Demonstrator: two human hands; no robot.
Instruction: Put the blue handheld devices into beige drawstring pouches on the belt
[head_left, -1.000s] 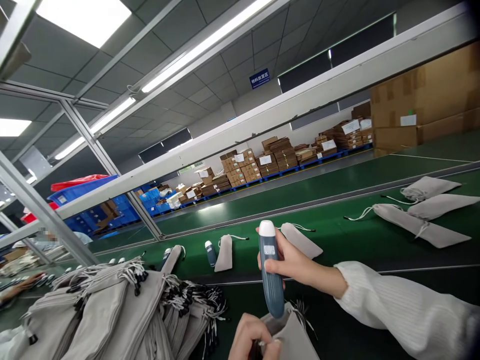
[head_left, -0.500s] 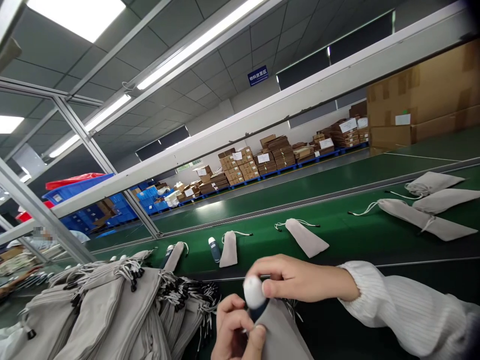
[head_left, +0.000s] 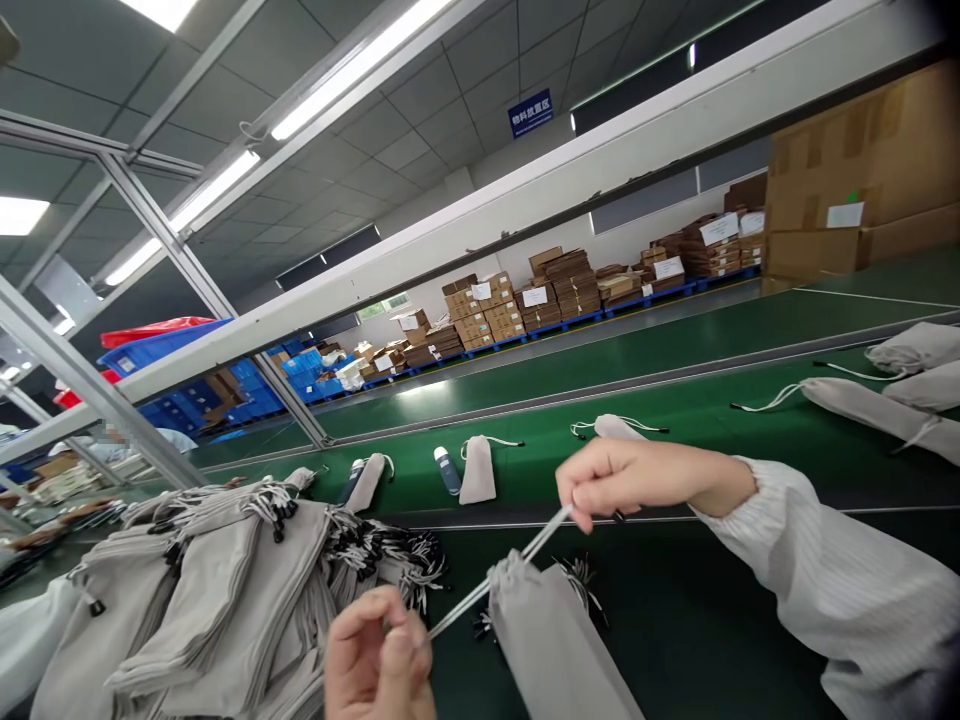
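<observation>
A grey drawstring pouch point(head_left: 551, 640) hangs at lower centre, its mouth gathered and puckered, its lower end cut off by the picture edge. White cords run from the mouth to both sides, pulled taut. My left hand point(head_left: 379, 655) is closed on one end of the drawstring at lower left of the mouth. My right hand point(head_left: 626, 478) pinches the other end, up and to the right. Whatever is inside the pouch is hidden. Black-tipped cord ends of other pouches point(head_left: 581, 590) show just behind it.
A big heap of grey pouches point(head_left: 217, 590) lies on the left. On the green conveyor point(head_left: 540, 450) lie a dark blue bottle with a white cap point(head_left: 448, 470), a pouch point(head_left: 478, 470) beside it, and several pouches further right. A metal frame post point(head_left: 289, 400) stands behind.
The white-topped bottle at the pouch mouth is no longer visible. The mouth is now drawn together, and my hands have moved apart, left and right, each with a cord end.
</observation>
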